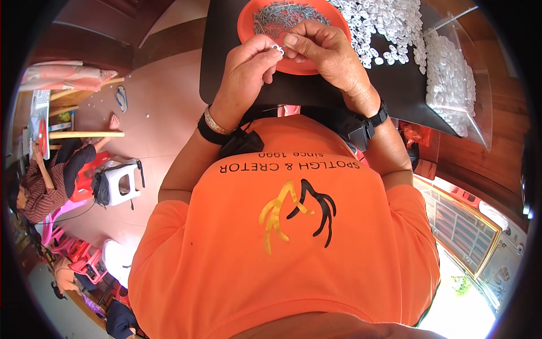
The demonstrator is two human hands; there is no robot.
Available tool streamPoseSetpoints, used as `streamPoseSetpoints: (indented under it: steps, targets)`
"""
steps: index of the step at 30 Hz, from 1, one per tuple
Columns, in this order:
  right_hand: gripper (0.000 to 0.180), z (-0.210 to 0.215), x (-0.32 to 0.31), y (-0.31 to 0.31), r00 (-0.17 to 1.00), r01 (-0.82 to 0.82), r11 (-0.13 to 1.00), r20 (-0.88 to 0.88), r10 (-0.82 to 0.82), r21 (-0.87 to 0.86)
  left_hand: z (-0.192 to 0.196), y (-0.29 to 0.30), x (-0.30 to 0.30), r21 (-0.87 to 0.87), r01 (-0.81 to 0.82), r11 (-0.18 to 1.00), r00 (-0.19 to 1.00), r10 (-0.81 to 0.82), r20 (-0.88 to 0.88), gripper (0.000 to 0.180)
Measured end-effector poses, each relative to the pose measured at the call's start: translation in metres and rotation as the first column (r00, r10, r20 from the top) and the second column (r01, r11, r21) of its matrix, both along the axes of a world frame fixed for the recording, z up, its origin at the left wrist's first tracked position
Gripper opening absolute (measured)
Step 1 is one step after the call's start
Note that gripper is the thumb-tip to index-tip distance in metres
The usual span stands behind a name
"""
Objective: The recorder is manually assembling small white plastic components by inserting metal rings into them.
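My left hand [248,68] pinches a small white plastic clip [277,50] between thumb and forefinger. Close beside it, the thumb and fingers of my right hand [327,53] are pressed together; what they hold is hidden. Both hands are over the near part of a round orange basin [244,25]. Many small grey metal nails [285,16] lie in that basin. To the right of it, a loose heap of similar small white plastic pieces [389,22] spreads over the black table [403,87].
A clear bin [480,107] full of white pieces [449,76] stands at the table's right edge. On the left, another person [48,192] sits at a second work surface. A white stool [121,181] and a flip-flop [121,98] are on the tiled floor.
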State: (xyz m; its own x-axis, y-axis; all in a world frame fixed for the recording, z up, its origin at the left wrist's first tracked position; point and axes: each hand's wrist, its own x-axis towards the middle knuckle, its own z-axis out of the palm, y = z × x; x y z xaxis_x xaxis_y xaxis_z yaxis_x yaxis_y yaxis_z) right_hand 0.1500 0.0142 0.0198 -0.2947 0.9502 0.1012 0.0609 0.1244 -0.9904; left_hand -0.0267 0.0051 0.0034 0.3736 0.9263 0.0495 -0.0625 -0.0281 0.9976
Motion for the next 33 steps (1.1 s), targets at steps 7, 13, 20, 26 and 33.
streamPoseSetpoints:
  steps: [7, 13, 20, 26, 33]
  targets:
    - [0.02, -0.006, 0.0, -0.001, 0.996, -0.01, 0.998, 0.087, 0.005, 0.06, 0.0, -0.001, 0.001, 0.022, 0.012, 1.0, 1.0, -0.012, -0.02, 0.019]
    - [0.019, -0.005, -0.003, -0.007, 0.965, 0.02, 0.985, 0.255, -0.063, 0.169, -0.001, -0.004, 0.002, 0.05, -0.01, 0.999, 0.999, 0.012, -0.053, 0.018]
    - [0.017, -0.001, 0.001, -0.006, 0.967, -0.006, 0.985, 0.253, -0.039, 0.171, -0.005, 0.005, 0.0, 0.322, 0.04, 0.946, 0.986, 0.016, -0.168, 0.019]
    - [0.027, 0.0, 0.005, -0.008, 0.981, -0.022, 0.996, 0.196, 0.004, 0.09, -0.001, 0.002, 0.001, 0.067, 0.063, 0.996, 0.998, -0.061, -0.032, 0.016]
    - [0.02, -0.006, 0.012, -0.007, 1.0, -0.007, 0.995, 0.028, 0.005, 0.095, 0.008, 0.003, 0.004, 0.011, 0.065, 0.998, 0.997, -0.065, -0.044, 0.02]
